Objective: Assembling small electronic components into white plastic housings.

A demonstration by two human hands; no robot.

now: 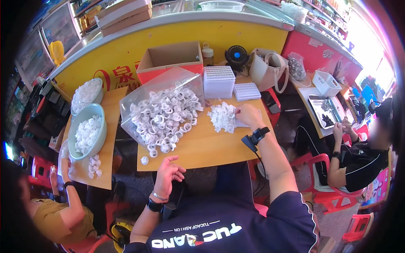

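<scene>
My left hand (167, 176) hovers at the near edge of the wooden table, fingers loosely apart with nothing between them. My right hand (248, 115) reaches to the right side of a pile of small white plastic pieces (222, 118). Its fingertips are pinched together; whatever they hold is too small to make out. Partly under that hand lies a flat white tray (241, 124). To the left, white ring-shaped plastic parts (165, 116) spill out of a large clear plastic bag (134, 105). A single white part (144, 160) rests near the table's front left corner.
Behind stand a stack of white gridded trays (219, 84), another tray (247, 91), a cardboard box (171, 59), a small black fan (236, 56) and a cream bag (268, 69). Left, a co-worker (69, 208) sits by green basins (101, 141). Another person (356, 162) works at right.
</scene>
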